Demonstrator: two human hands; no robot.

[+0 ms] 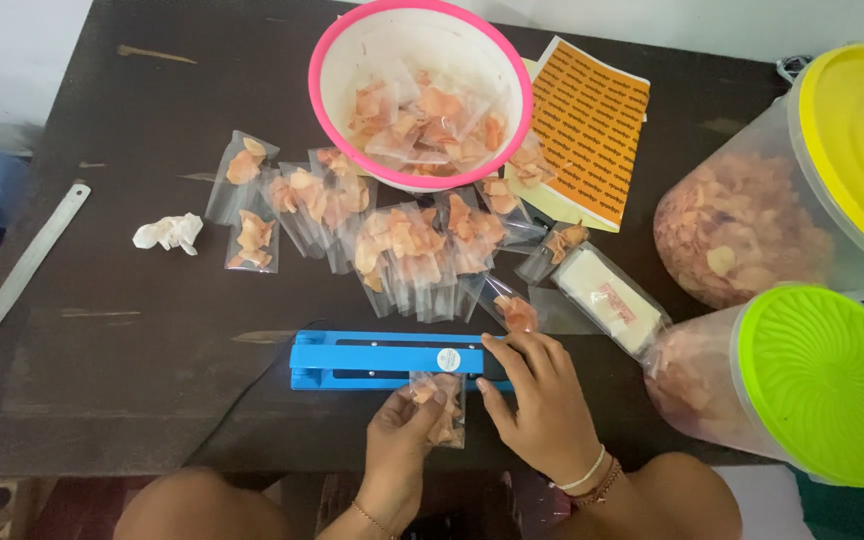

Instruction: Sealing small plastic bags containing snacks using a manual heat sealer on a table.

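A blue heat sealer (pixel 372 360) lies on the dark table near its front edge. My left hand (pixel 402 440) holds a small clear bag of orange chips (pixel 442 405) with its top under the sealer's bar. My right hand (pixel 537 395) presses flat on the right end of the sealer bar. Behind the sealer lies a spread of several filled clear chip bags (pixel 402 240).
A pink-rimmed white bowl (pixel 337 60) holds more chip bags at the back. An orange sticker sheet (pixel 587 120) lies right of it. Two big clear jars of chips, yellow lid (pixel 862 140) and green lid (pixel 822 380), lie at right. A crumpled tissue (pixel 169 232) and metal ruler (pixel 17 280) are left.
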